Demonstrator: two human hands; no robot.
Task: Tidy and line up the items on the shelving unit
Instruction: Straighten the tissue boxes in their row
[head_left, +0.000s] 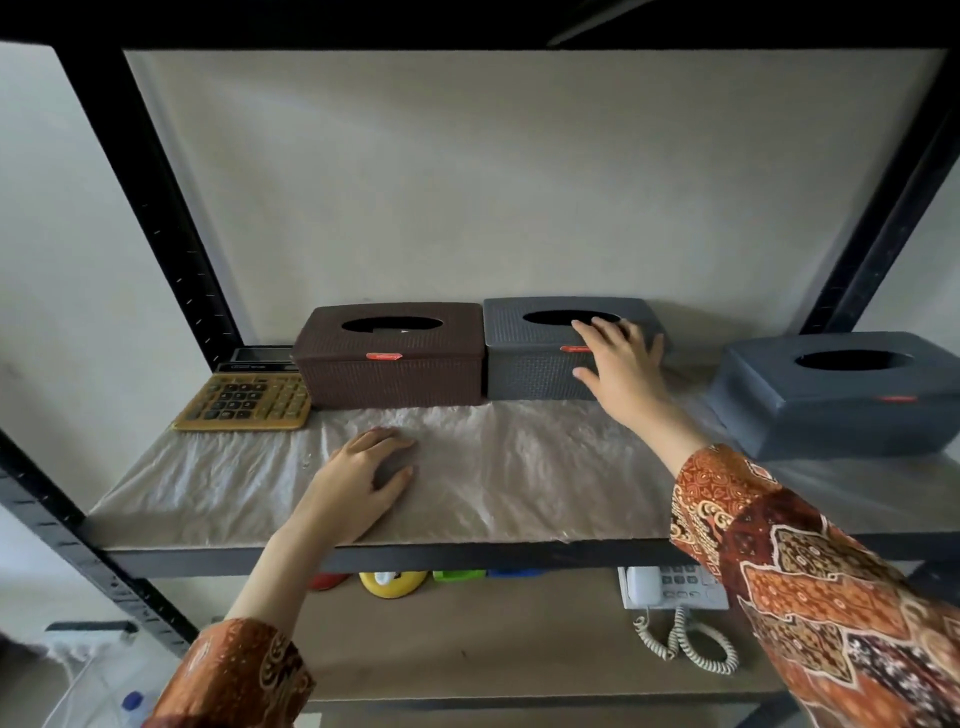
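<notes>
Sleeves first: orange batik cuffs on both arms, closest to the lens. From there the left hand (363, 480) rests on the plastic sheet (519, 467) covering the shelf (467, 553), fingers loosely bent and gripping nothing. Right hand (621, 364) reaches further back, fingers spread flat over the top front edge of the grey tissue box (545, 353), more pushing than grabbing.

That grey tissue box sits touching the brown tissue box (389, 358) on its left, both at the back of the shelf. Left of the brown one there's a yellowish calculator (244, 402). Right of the grey one, well apart and angled forward, sits a dark blue tissue box (841, 395), so that's the one out of line, I reckon.

What could go wrong: the sheet is wrinkly, so sliding boxes over it might bunch it up or skew them. A hard shove on the grey box could also knock the brown one into the calculator.

Each box has a small red label, way too tiny to read.
</notes>
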